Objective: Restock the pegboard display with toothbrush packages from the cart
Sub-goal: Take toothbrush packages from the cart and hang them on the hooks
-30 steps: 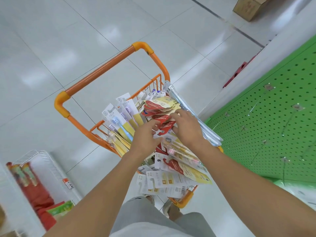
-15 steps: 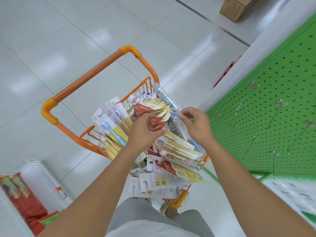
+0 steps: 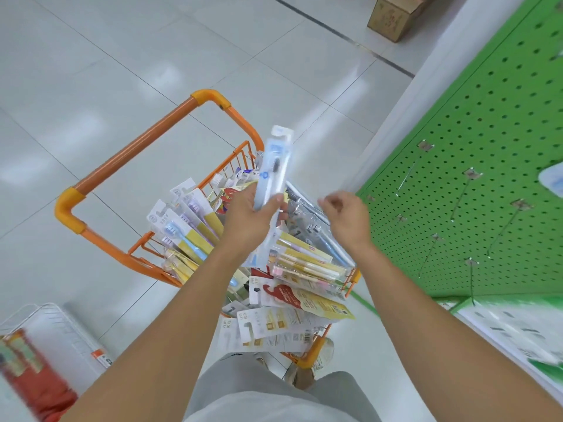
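Above the orange cart [image 3: 143,153] heaped with toothbrush packages [image 3: 300,266], the left hand [image 3: 248,219] grips a pale blue toothbrush package [image 3: 272,181] nearly upright, the right hand [image 3: 347,220] hovers loosely curled beside the green pegboard [image 3: 493,166].

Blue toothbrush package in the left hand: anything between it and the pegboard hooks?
Only the right hand, which hovers empty between the package and the pegboard. The left hand holds the package up over the cart. The hooks in view look bare.
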`<state>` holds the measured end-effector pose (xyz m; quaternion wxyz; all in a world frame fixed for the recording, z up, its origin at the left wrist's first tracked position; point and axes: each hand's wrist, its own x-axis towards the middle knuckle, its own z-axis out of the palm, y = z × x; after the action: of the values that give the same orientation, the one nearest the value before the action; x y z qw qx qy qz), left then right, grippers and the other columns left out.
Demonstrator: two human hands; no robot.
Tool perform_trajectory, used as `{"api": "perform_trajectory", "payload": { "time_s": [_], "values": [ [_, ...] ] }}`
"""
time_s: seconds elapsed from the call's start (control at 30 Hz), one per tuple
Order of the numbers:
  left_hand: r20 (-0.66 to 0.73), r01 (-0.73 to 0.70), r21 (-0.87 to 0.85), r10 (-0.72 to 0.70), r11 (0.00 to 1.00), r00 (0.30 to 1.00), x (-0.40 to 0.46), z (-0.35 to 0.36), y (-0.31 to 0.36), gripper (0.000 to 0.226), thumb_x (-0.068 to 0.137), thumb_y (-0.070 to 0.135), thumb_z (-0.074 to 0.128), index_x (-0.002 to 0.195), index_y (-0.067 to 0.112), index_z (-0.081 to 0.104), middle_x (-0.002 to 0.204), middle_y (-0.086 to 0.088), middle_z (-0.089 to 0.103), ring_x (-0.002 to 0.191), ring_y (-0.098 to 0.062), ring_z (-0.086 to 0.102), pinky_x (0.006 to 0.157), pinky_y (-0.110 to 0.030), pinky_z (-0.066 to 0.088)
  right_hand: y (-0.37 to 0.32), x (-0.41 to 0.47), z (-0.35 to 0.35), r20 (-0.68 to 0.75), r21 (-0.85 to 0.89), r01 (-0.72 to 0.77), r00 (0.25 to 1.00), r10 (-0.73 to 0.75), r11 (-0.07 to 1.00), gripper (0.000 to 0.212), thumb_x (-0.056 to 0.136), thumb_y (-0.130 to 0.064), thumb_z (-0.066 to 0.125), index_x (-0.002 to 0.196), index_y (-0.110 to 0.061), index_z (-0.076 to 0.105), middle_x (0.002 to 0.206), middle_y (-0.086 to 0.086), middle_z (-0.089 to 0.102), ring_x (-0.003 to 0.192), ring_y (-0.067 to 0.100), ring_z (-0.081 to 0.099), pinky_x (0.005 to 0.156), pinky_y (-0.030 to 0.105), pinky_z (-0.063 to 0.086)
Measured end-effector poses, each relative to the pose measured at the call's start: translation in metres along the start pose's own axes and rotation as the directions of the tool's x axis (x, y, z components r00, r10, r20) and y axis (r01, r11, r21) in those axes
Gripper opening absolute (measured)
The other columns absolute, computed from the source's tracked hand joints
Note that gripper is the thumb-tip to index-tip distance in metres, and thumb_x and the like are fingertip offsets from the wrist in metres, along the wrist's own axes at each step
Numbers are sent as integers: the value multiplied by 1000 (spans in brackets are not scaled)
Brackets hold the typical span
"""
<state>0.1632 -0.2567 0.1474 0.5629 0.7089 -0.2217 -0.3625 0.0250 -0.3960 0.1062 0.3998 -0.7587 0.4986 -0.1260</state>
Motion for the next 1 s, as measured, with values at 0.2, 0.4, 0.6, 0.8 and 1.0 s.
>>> {"api": "perform_trajectory", "payload": {
  "time_s": [0.2, 0.4, 0.6, 0.8, 1.0],
  "values": [
    [-27, 54, -25, -55, 998, 998, -17, -14, -8, 6, 100, 15, 60, 97, 12, 65, 73, -2, 68, 55, -3, 65, 51, -15, 49, 51, -14, 36, 106, -395, 88, 993, -50, 915, 48, 89, -37, 74, 130, -18, 57, 125, 4, 62, 111, 25, 60, 88, 39, 52],
    [-54, 147, -100, -153, 984, 987, -24, -17, -15, 5, 101, 24, 59, 102, 27, 63, 83, -3, 72, 63, -7, 70, 56, -20, 55, 44, 4, 32, 189, -445, 177, 977, -101, 878, 26, 96, -37, 63, 84, -14, 60, 84, 3, 57, 76, 26, 55, 60, 35, 41],
    [-33, 156, -108, -161, 982, 986, -22, -13, -14, 13, 99, 22, 61, 112, 20, 63, 82, -1, 72, 66, -10, 70, 58, -21, 55, 19, -12, -21, 126, -131, 186, 977, -170, 974, 17, 96, -32, 65, 91, -16, 68, 81, 1, 71, 76, 25, 67, 72, 40, 54],
    [130, 143, -175, -122, 974, 984, -15, 27, 11, 7, 93, 22, 70, 100, 22, 70, 90, -3, 77, 70, -13, 69, 68, -29, 56, -26, -63, -110, -139, 567, 120, 989, -49, 815, 12, 101, -10, 56, 101, -11, 68, 91, 7, 74, 84, 16, 71, 79, 29, 60],
    [424, 34, -38, -14, 999, 906, -42, 100, 53, 30, 73, 7, 87, 97, 17, 71, 83, 2, 78, 74, -12, 73, 69, -25, 60, 4, -99, -164, -123, 681, 16, 988, 93, 732, 15, 101, -14, 58, 107, -11, 71, 99, 12, 76, 84, 20, 73, 71, 35, 62]
  ]
}}
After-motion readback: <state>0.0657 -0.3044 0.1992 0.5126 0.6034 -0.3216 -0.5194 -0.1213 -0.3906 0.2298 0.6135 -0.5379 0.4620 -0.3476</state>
